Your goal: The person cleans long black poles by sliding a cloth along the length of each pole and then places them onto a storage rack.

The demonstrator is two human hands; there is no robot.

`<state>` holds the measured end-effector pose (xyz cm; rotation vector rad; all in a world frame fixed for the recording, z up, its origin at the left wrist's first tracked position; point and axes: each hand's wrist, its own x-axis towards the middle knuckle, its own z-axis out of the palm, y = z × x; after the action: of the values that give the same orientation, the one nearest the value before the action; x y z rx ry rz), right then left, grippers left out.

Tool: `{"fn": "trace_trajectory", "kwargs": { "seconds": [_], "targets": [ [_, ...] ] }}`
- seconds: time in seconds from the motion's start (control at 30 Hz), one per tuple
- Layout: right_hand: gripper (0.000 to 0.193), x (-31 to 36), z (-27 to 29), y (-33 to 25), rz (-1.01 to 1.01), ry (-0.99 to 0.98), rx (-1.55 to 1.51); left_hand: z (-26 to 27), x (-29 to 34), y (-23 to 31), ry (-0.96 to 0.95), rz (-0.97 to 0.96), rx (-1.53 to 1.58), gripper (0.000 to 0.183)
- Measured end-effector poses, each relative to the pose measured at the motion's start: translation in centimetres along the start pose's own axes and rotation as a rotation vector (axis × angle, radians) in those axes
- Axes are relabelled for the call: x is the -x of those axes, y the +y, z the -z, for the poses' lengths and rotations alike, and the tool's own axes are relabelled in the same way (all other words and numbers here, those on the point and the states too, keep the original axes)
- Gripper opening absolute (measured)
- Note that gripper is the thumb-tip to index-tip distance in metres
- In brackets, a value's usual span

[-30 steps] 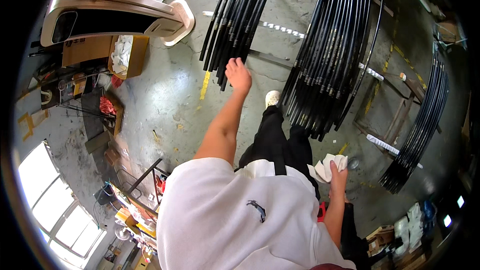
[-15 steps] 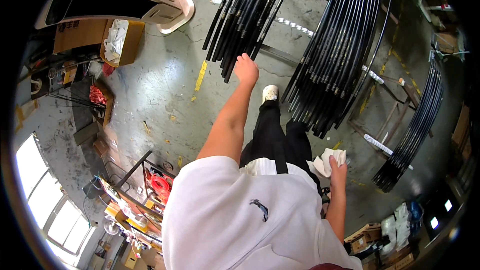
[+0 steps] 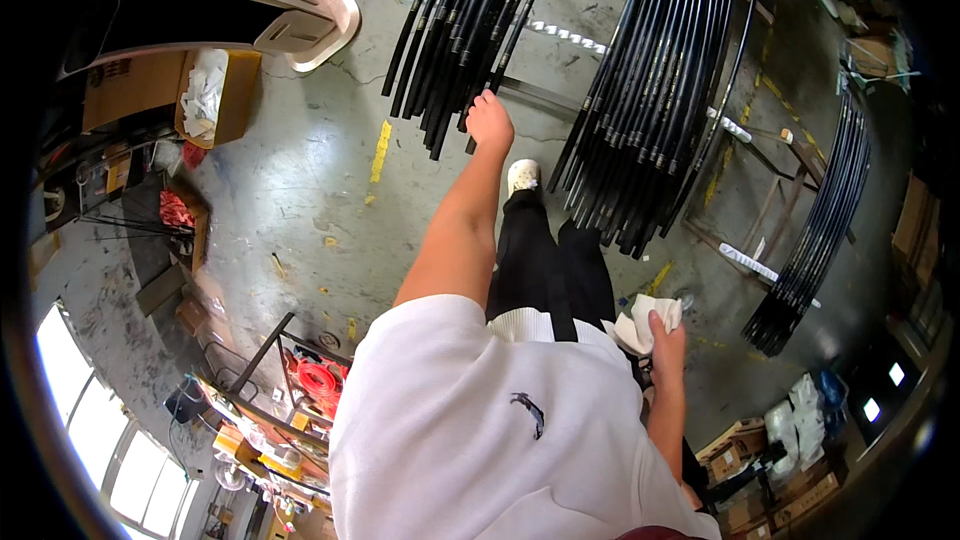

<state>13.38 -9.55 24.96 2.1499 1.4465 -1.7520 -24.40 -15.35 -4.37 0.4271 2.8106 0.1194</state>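
My left hand reaches forward with its fingers closed round the near end of a long black rod. This rod lies along the right side of the left bundle of black rods, and its tip shows just below my hand. Down by my right hip, my right hand grips a crumpled white cloth, thumb on top. Ahead and to the right lies a second, larger bundle of black rods, apart from both hands.
A metal rack with white-wrapped bars carries the rods. Farther right sits another rod bundle. At left are a cardboard box with white contents and a pale machine base. A shelf with red hose stands near left.
My left hand has moved in against the rod at the bundle's right side and closed on it. The whole view has shifted slightly; the cloth stays in my right hand.
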Motion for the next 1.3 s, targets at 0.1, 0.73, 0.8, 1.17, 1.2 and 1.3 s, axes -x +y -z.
{"fn": "trace_trajectory", "kwargs": {
  "seconds": [0.1,0.73,0.8,1.17,1.2,1.3],
  "targets": [
    [0.040,0.6,-0.1,0.6,-0.027,0.044,0.030,-0.1,-0.3,0.4,-0.035,0.074,-0.080,0.018],
    [0.047,-2.6,-1.0,-4.4,0.020,-0.284,-0.440,6.8,12.6,-2.2,-0.211,-0.167,0.810,0.034],
    [0.046,-3.0,-1.8,-6.4,0.058,-0.415,-0.501,11.6,16.0,-1.6,-0.189,-0.216,0.838,0.034],
    [0.030,0.6,-14.1,-17.6,0.376,-0.169,-0.934,25.1,23.6,3.0,-0.257,-0.612,0.593,0.025],
    [0.031,-0.3,-12.8,-18.4,0.369,-0.100,-0.916,26.3,23.9,2.3,-0.309,-0.577,0.508,0.023],
    [0.037,-4.8,-6.4,-20.6,0.382,0.035,-0.945,24.9,24.3,-3.4,-0.291,-0.547,0.268,0.033]
  ]
}}
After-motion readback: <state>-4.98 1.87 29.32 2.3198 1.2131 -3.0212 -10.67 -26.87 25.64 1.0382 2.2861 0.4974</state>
